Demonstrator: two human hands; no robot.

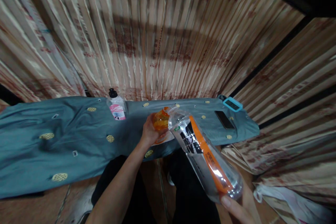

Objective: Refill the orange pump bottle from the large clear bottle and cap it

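We curled our left hand's (150, 131) fingers round a rounded orange plastic bottle (160, 120), our right hand (240, 210) gripped a long clear plastic bottle (207, 157), tops already close, what was left unclear.

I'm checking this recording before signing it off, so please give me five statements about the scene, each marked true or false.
1. The left hand holds the orange container. True.
2. The right hand holds nothing. False: it holds the clear bottle.
3. The clear bottle is tilted, its neck end close to the orange container. True.
4. The phone lies left of the pump bottle. False: it lies to the right.
5. The pump bottle has a black top. True.
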